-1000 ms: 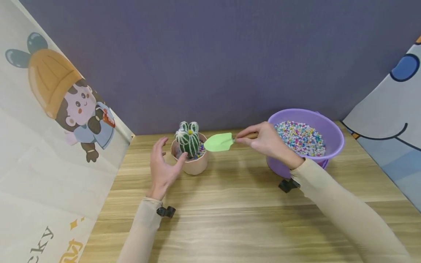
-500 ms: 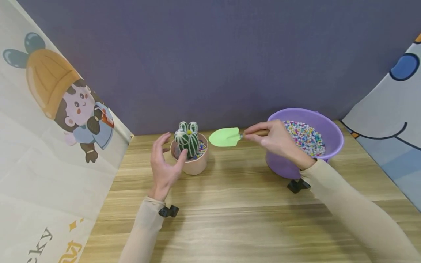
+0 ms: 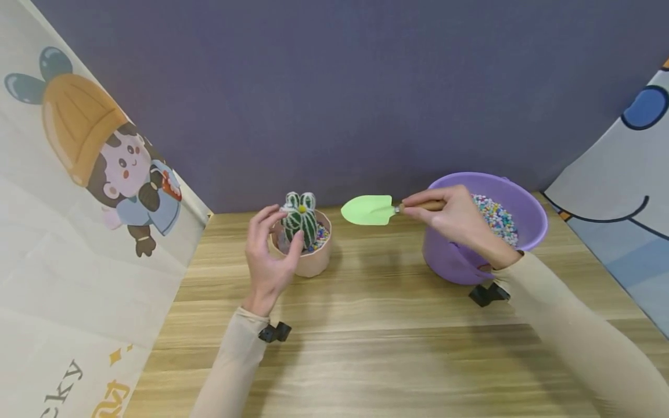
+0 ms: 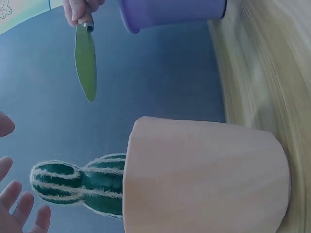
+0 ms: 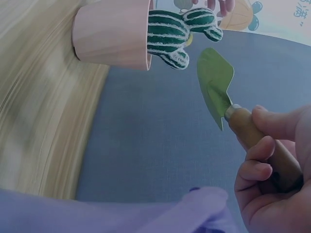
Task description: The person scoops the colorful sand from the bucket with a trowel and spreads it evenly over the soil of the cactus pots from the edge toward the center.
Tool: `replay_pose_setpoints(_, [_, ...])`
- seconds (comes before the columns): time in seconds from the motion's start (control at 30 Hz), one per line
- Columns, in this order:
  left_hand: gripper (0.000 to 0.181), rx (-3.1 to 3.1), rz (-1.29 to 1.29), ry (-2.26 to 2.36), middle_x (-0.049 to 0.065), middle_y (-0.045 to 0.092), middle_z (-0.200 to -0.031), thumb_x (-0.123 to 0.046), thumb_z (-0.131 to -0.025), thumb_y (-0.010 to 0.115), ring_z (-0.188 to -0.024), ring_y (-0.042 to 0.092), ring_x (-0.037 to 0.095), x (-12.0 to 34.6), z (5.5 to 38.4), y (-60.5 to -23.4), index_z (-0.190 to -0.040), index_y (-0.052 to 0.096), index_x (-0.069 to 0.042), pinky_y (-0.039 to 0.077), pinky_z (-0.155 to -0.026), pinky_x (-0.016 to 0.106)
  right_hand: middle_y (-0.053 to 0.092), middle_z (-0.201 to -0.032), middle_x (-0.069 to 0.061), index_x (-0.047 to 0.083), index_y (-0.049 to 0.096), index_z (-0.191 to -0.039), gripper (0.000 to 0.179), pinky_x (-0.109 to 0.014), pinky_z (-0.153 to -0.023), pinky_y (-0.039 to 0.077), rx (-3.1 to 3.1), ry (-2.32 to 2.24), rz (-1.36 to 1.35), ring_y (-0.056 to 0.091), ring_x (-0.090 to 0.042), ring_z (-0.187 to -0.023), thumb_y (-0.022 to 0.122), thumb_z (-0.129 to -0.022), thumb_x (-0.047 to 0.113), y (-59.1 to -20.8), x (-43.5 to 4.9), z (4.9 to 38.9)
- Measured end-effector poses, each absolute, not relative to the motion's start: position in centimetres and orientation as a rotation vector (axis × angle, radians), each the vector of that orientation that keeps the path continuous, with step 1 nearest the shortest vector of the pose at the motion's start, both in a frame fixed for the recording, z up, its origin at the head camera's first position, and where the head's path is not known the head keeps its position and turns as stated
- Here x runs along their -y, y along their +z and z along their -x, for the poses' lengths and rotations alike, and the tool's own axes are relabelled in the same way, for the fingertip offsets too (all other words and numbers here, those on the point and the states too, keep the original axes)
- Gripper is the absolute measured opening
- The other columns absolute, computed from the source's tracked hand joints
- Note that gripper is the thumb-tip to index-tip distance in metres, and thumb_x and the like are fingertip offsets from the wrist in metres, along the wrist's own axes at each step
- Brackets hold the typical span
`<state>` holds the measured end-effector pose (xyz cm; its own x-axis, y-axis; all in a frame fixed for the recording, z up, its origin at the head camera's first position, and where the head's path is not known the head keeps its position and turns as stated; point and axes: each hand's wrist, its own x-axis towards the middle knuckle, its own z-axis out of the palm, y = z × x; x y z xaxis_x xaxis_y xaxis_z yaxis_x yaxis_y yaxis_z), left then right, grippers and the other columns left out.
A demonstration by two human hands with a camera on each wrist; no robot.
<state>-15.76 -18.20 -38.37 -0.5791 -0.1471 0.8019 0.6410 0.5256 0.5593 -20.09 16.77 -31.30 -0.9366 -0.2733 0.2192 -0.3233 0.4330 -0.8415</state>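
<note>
My right hand [image 3: 456,219] grips the wooden handle of a small trowel [image 3: 368,210] with a light green blade. The blade points left and hangs in the air between the pot and the bucket; no beads show on it. Beside a pink flowerpot [image 3: 312,264], my left hand [image 3: 269,261] is held with its fingers spread and nothing between them. A green, white-striped cactus [image 3: 302,227] stands in the pot, with colourful beads around its base. The right hand is above the near left rim of a purple bucket [image 3: 530,232], hiding part of the beads [image 3: 496,217] inside.
The pot and bucket stand on a wood-grain table [image 3: 360,337] near its back edge. A dark blue-grey panel [image 3: 355,104] rises behind them. Printed white panels flank the table, the left one [image 3: 68,255] showing a cartoon child.
The trowel and right hand have moved right and slightly up, away from the pot toward the bucket. My left hand has shifted a little to the right, closer around the cactus.
</note>
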Motion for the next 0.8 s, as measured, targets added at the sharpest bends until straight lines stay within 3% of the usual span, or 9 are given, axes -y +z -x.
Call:
replay_pose_setpoints(0.23, [0.037, 1.851, 0.441, -1.151, 0.025, 0.065, -0.135, -0.016, -0.087, 0.078, -0.115, 0.062, 0.033, 17.6, 15.6, -37.5, -0.119, 0.073, 0.002, 0.053, -0.090, 0.045, 0.083, -0.111, -0.003, 0.010, 0.083, -0.116, 0.026, -0.015, -0.081, 0.062, 2.619, 1.552, -0.489, 0.079, -0.005, -0.096, 0.082, -0.096, 0.027, -31.2, -17.5, 19.8])
replay_pose_setpoints(0.4, [0.032, 1.799, 0.513, -1.074, 0.025, 0.069, -0.127, -0.017, -0.086, 0.077, -0.111, 0.064, 0.038, 16.6, 15.3, -36.7, -0.112, 0.074, 0.002, 0.053, -0.096, 0.037, 0.084, -0.107, 0.006, 0.013, 0.083, -0.116, 0.028, -0.015, -0.083, 0.062, 2.640, 1.538, -0.430, 0.079, -0.004, -0.095, 0.082, -0.096, 0.031, -30.9, -18.1, 19.5])
replay_pose_setpoints(0.57, [0.030, 1.776, 0.618, -0.985, 0.025, 0.073, -0.118, -0.017, -0.086, 0.077, -0.107, 0.066, 0.040, 15.2, 15.3, -36.3, -0.110, 0.075, 0.001, 0.053, -0.102, 0.041, 0.083, -0.104, 0.010, 0.014, 0.082, -0.119, 0.032, -0.016, -0.082, 0.062, 2.675, 1.539, -0.374, 0.080, -0.005, -0.097, 0.082, -0.096, 0.035, -30.6, -19.0, 19.0])
replay_pose_setpoints(0.67, [0.029, 1.778, 0.649, -0.982, 0.023, 0.074, -0.115, -0.017, -0.086, 0.077, -0.107, 0.068, 0.037, 14.5, 15.3, -36.4, -0.110, 0.076, 0.000, 0.054, -0.102, 0.042, 0.083, -0.101, 0.014, 0.014, 0.082, -0.120, 0.033, -0.018, -0.067, 0.060, 2.685, 1.517, -0.349, 0.080, -0.004, -0.095, 0.082, -0.096, 0.035, -30.6, -19.6, 18.6])
replay_pose_setpoints(0.77, [0.029, 1.789, 0.684, -1.000, 0.020, 0.075, -0.114, -0.014, -0.085, 0.078, -0.107, 0.069, 0.035, 13.9, 15.4, -36.7, -0.110, 0.076, -0.001, 0.054, -0.103, 0.040, 0.082, -0.098, 0.018, 0.013, 0.081, -0.122, 0.033, -0.023, -0.048, 0.050, 2.688, 1.505, -0.326, 0.079, -0.002, -0.090, 0.082, -0.096, 0.033, -30.7, -20.3, 18.4])
replay_pose_setpoints(0.8, [0.029, 1.799, 0.694, -1.011, 0.019, 0.075, -0.114, -0.014, -0.085, 0.078, -0.107, 0.069, 0.034, 13.7, 15.5, -36.8, -0.110, 0.076, -0.002, 0.054, -0.103, 0.039, 0.082, -0.097, 0.019, 0.012, 0.081, -0.122, 0.033, -0.021, -0.047, 0.050, 2.681, 1.504, -0.323, 0.079, -0.001, -0.089, 0.082, -0.096, 0.032, -30.7, -20.5, 18.3])
